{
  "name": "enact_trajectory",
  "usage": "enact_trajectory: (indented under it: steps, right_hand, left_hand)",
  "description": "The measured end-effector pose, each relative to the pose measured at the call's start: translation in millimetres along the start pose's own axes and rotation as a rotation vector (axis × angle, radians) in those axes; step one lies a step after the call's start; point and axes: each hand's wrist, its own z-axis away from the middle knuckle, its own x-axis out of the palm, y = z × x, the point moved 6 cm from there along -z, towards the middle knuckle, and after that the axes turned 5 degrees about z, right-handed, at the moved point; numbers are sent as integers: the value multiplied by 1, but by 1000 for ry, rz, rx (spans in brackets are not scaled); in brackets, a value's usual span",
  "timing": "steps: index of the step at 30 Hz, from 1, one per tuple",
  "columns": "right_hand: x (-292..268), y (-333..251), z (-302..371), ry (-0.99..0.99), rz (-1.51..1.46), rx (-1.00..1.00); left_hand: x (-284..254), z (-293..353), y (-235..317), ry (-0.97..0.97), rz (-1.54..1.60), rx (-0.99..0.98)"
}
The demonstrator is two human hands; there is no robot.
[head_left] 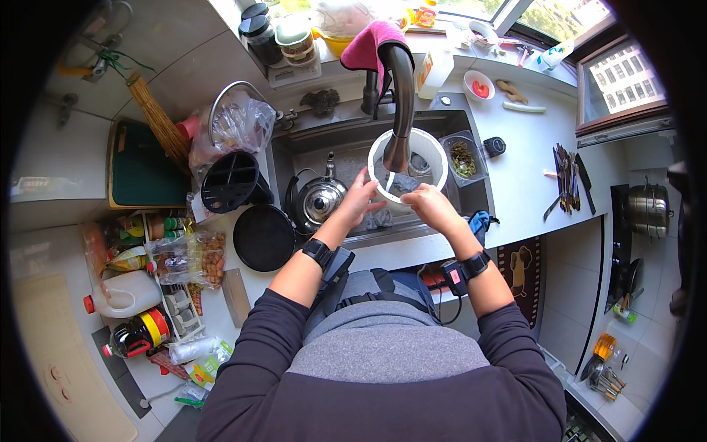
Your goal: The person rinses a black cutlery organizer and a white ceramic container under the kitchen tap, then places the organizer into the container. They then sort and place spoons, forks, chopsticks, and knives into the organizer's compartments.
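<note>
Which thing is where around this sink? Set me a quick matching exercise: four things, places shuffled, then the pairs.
Things
1. white bucket
2. metal kettle
3. pink cloth
4. utensils

Places
A. draped over the faucet
B. on the counter, right of the sink
C. at the left hand and right hand
D. in the sink's left part

Pairs: 1-C, 2-D, 3-A, 4-B

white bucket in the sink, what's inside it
Something grey and cloth-like shows inside the bucket; its exact kind is unclear. The tap covers part of the inside, and the right hand part of the near rim; what lies behind them cannot be seen.
</note>
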Motion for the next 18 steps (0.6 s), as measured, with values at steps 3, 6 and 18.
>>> enact_trajectory:
  steps: [3,6,18]
  right_hand:
    - [-16,4,11,-77,156,-41]
    - [-26,8,19,-97,239,-86]
    - [-17,24,36,-282,226,-100]
  left_hand:
    - [11,-3,-10,-31,62,-35]
    - [14,-1,-23,3,62,-124]
    - [14,-16,-23,32,-290,-142]
